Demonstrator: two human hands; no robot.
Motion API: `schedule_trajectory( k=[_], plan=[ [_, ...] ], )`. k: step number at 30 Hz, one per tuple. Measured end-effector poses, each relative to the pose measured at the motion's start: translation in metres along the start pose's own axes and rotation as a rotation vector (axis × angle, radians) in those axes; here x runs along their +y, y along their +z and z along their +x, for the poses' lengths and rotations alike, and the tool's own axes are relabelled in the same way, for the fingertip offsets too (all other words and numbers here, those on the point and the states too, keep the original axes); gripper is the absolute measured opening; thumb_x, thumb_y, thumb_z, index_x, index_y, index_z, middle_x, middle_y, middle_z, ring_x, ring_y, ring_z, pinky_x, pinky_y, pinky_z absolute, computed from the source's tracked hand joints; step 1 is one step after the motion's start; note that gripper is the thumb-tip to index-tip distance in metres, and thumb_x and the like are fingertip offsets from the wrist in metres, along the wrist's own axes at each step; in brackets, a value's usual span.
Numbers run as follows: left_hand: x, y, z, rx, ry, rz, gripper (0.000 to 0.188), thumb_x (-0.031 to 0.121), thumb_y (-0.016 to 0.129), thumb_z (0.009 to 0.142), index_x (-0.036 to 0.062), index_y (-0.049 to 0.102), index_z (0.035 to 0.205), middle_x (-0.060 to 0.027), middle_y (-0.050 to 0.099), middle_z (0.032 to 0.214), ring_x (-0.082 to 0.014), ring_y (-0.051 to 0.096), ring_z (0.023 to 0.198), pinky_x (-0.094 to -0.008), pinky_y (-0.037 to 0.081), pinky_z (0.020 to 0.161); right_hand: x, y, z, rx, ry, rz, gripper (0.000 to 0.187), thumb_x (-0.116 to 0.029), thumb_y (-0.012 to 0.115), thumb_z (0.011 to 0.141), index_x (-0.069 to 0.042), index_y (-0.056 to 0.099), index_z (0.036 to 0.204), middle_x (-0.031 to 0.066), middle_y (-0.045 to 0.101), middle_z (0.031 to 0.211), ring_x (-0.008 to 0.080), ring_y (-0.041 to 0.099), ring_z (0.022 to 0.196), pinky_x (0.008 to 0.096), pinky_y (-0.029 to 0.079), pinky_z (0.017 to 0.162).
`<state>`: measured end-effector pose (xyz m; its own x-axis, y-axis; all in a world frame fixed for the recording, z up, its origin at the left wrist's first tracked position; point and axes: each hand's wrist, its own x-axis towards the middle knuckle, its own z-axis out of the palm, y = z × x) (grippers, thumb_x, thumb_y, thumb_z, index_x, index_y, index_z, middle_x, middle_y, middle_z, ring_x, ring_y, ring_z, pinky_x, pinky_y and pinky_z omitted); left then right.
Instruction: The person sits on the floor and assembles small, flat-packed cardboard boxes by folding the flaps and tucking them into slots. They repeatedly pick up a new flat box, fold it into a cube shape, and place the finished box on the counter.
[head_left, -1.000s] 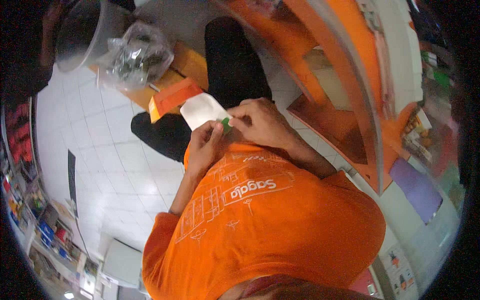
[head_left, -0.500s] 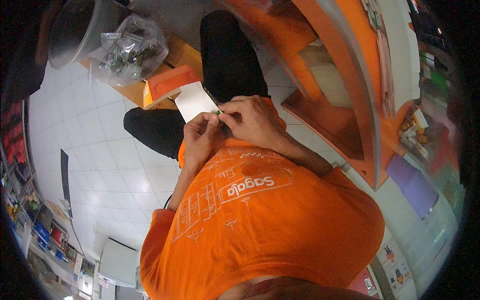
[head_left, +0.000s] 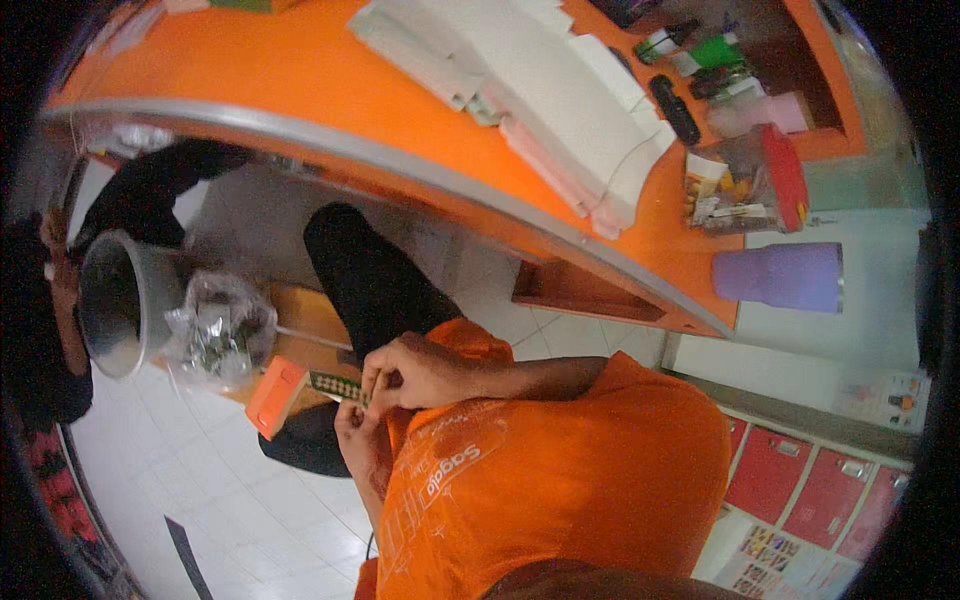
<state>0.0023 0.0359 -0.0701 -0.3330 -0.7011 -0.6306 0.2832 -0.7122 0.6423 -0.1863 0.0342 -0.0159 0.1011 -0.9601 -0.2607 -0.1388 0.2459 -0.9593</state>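
Note:
Above my lap, both hands meet at the near end of a narrow, dark green card with rows of pale spots point(head_left: 335, 385). My right hand point(head_left: 425, 372) pinches its end from above with thumb and fingertips. My left hand point(head_left: 362, 432), fingers closed, grips the same end from below. An orange-red folded cardboard piece point(head_left: 276, 396) lies at the card's far end; whether the two are joined I cannot tell. Just beyond, a clear plastic bag point(head_left: 215, 345) with dark green contents rests on a wooden bench point(head_left: 308, 310).
A grey bucket point(head_left: 140, 300) stands at the left, beside a person in dark clothes. The orange counter point(head_left: 290, 60) curves across the far side, bearing white papers point(head_left: 530, 90), a red-lidded clear jar point(head_left: 745, 185) and a purple tumbler point(head_left: 775, 277). Red lockers point(head_left: 768, 470) are at the right.
The view has swung, bringing the counter top into sight. The plain white face between my hands no longer shows; the green spotted face does. Both hands keep their pinch.

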Motion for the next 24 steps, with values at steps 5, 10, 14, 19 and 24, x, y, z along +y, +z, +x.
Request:
schedule_trajectory(
  k=[5, 10, 14, 19, 24],
  plan=[
    [0.007, 0.010, -0.002, -0.162, 0.022, -0.328, 0.042, 0.006, 0.067, 0.086, 0.0029, 0.054, 0.126, -0.0097, 0.059, 0.121, -0.0225, 0.059, 0.111, -0.0361, 0.051, 0.095, -0.031, -0.005, 0.005, 0.046, -0.225, -0.164, 0.037, -0.029, 0.088, 0.068, -0.007, 0.059, 0.076, 0.0057, 0.059, 0.075, 0.0207, 0.061, 0.067, 0.0334, 0.047, 0.060],
    [0.005, 0.011, -0.001, -0.124, -0.039, -0.473, 0.045, 0.006, 0.062, 0.086, 0.0052, 0.050, 0.129, -0.0093, 0.055, 0.124, -0.0220, 0.055, 0.114, -0.0358, 0.048, 0.095, -0.040, -0.006, 0.012, 0.064, -0.362, -0.231, 0.040, -0.027, 0.090, 0.066, -0.008, 0.056, 0.074, 0.0052, 0.055, 0.079, 0.0218, 0.058, 0.069, 0.0346, 0.045, 0.059],
    [-0.001, 0.015, 0.001, -0.078, 0.202, -0.109, 0.044, 0.006, 0.063, 0.088, 0.0029, 0.049, 0.130, -0.0098, 0.057, 0.120, -0.0206, 0.057, 0.109, -0.0347, 0.049, 0.092, -0.031, -0.002, 0.019, 0.169, -0.483, -0.166, 0.036, -0.023, 0.088, 0.068, -0.008, 0.056, 0.072, 0.0058, 0.054, 0.080, 0.0219, 0.056, 0.068, 0.0354, 0.044, 0.058],
    [0.038, 0.051, -0.019, -0.208, 0.346, -0.223, 0.042, 0.005, 0.066, 0.090, -0.0008, 0.051, 0.129, -0.0089, 0.059, 0.116, -0.0155, 0.059, 0.106, -0.0285, 0.050, 0.088, -0.033, -0.005, 0.030, 0.207, -0.308, -0.181, 0.035, -0.024, 0.087, 0.071, -0.006, 0.057, 0.072, 0.0071, 0.056, 0.082, 0.0224, 0.060, 0.072, 0.0341, 0.048, 0.063],
    [0.045, 0.065, -0.022, 0.121, 0.611, 0.279, 0.049, 0.011, 0.063, 0.092, -0.0045, 0.046, 0.135, -0.0130, 0.057, 0.129, -0.0241, 0.060, 0.107, -0.0361, 0.051, 0.086, -0.046, 0.000, 0.040, 0.177, -0.423, -0.097, 0.040, -0.025, 0.088, 0.070, -0.005, 0.062, 0.093, 0.0094, 0.060, 0.091, 0.0253, 0.064, 0.083, 0.0345, 0.051, 0.070]
  ],
)
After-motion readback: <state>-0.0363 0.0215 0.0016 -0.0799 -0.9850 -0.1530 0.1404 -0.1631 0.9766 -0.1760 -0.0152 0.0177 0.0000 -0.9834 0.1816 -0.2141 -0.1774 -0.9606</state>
